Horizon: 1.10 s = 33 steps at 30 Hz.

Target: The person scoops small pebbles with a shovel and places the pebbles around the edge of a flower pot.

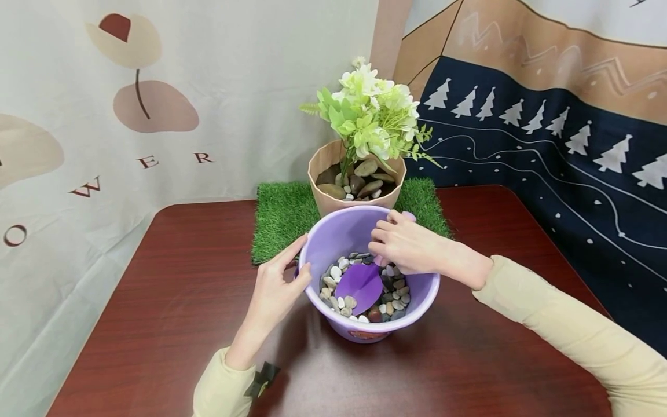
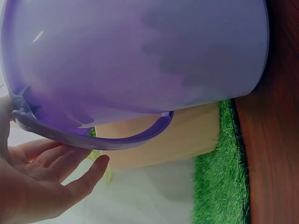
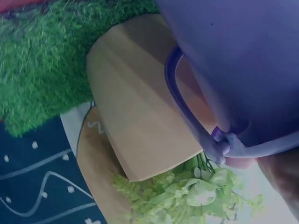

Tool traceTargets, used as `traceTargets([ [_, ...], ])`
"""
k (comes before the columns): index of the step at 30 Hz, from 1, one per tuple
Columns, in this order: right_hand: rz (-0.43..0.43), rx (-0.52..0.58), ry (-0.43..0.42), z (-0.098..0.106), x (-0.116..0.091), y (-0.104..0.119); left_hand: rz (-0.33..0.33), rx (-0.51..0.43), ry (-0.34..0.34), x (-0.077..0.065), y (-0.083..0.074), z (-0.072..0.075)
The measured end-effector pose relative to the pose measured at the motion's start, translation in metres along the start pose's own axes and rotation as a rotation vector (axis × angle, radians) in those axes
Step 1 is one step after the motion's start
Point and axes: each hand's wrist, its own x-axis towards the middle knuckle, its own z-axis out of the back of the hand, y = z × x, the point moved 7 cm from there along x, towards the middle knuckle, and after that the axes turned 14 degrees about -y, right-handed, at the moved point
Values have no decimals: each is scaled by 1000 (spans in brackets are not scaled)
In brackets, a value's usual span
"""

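Observation:
A light purple bucket (image 1: 424, 298) stands on the table, with pebbles (image 1: 398, 298) in its bottom. My right hand (image 1: 406, 243) grips the handle of a purple toy shovel (image 1: 362, 284), reaching in over the bucket's right rim. The shovel's blade points down among the stones, and a few pale ones overlap its lower edge. At the left rim, my left hand (image 1: 278, 284) holds the bucket, thumb over the edge and fingers outside. In the left wrist view, the bucket's curved carrying handle (image 2: 126, 142) hangs down beside those fingers.
Right behind the bucket is a beige pot (image 1: 325, 202) with white-green artificial flowers (image 1: 370, 110) and larger stones. It stands on an artificial grass mat (image 1: 281, 217). The dark red wooden table (image 1: 172, 313) extends to both sides, with printed curtains (image 1: 245, 87) behind.

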Motion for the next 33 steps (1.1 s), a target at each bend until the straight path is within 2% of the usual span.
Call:
traceTargets([
  [4, 3, 47, -3, -2, 1, -1, 0, 0, -1, 0, 1, 0],
  [13, 8, 122, -75, 2, 2, -3, 15, -2, 0, 0, 2, 0],
  [25, -51, 181, -113, 9, -2, -10, -2, 1, 0, 0, 2, -1],
  [33, -85, 214, -147, 12, -4, -15, 13, -5, 7, 0, 3, 0],
])
